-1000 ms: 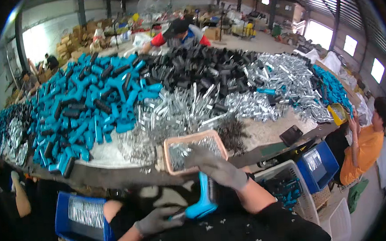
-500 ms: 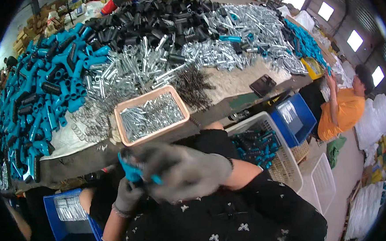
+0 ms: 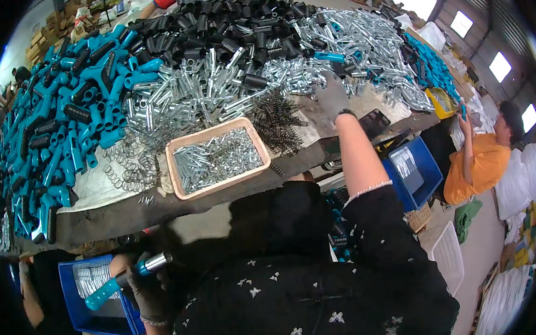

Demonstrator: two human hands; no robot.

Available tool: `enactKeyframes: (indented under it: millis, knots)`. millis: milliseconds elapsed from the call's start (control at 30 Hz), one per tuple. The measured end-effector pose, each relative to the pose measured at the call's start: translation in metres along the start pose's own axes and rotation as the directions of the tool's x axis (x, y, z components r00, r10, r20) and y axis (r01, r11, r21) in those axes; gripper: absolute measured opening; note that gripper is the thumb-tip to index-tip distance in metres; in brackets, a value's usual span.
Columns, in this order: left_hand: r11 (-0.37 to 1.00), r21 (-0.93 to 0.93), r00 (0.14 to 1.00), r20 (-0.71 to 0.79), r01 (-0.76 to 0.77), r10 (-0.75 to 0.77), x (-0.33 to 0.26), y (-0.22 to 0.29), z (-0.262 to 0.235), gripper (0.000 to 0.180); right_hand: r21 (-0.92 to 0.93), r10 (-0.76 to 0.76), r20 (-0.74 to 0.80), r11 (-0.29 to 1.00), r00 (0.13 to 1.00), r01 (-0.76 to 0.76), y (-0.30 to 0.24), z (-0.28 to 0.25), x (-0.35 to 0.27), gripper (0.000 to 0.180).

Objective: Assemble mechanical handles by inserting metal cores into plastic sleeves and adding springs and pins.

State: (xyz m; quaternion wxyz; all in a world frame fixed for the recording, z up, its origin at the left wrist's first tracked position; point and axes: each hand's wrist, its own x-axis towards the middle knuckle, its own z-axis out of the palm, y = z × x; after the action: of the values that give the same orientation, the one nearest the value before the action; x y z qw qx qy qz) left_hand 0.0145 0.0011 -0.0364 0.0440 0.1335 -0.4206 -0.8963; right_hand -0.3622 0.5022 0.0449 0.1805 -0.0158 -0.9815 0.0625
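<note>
My left hand (image 3: 150,292), in a grey glove, is closed around a tool handle (image 3: 105,292) low at the left. The handle is teal with a black grip section, and a shiny metal sleeve (image 3: 157,261) sticks out of its upper right end. Far forward, my gloved right hand (image 3: 332,96) reaches to the near edge of a heap of small silver metal parts (image 3: 293,75). Its thumb and fingers look apart at the heap; the fingertips are partly lost among the pieces.
A pink tray (image 3: 180,184) of small metal pins stands at the table's front edge. Beside it lie dark springs (image 3: 278,127) and thin wire springs (image 3: 130,167). Teal handles (image 3: 63,131) and black sleeves (image 3: 210,33) are heaped behind. At right are a blue bin (image 3: 431,179) and a co-worker in orange (image 3: 480,170).
My hands have parted. The right one has gone forward and right to the silver parts; the left has dropped lower left with the handle, whose metal end now shows.
</note>
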Motion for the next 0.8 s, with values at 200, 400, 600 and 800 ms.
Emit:
enactKeyframes:
  millis: [200,400,600,800]
  knots:
    - [0.986,-0.150,0.996,-0.062,-0.077,0.068,0.013,-0.024,-0.007,0.040,-0.050,0.092,0.095,0.995,0.991,-0.088,-0.012,0.026,0.030,0.072]
    - [0.982,-0.189,0.998,0.058,-0.005,0.017,0.013,-0.020,0.029,0.045,0.007,-0.016,-0.050,1.000,0.999,0.016,-0.011,0.045,0.003,0.057]
    - [0.948,0.274,0.986,0.022,-0.162,0.163,0.018,-0.011,0.044,0.070,-0.078,-0.175,-0.074,0.982,0.982,0.170,0.003,0.038,-0.013,0.041]
    - [0.990,-0.126,0.998,-0.005,-0.058,0.057,0.016,-0.015,0.038,0.064,0.960,-0.077,0.095,0.272,0.992,-0.071,-0.124,-0.052,-0.106,0.036]
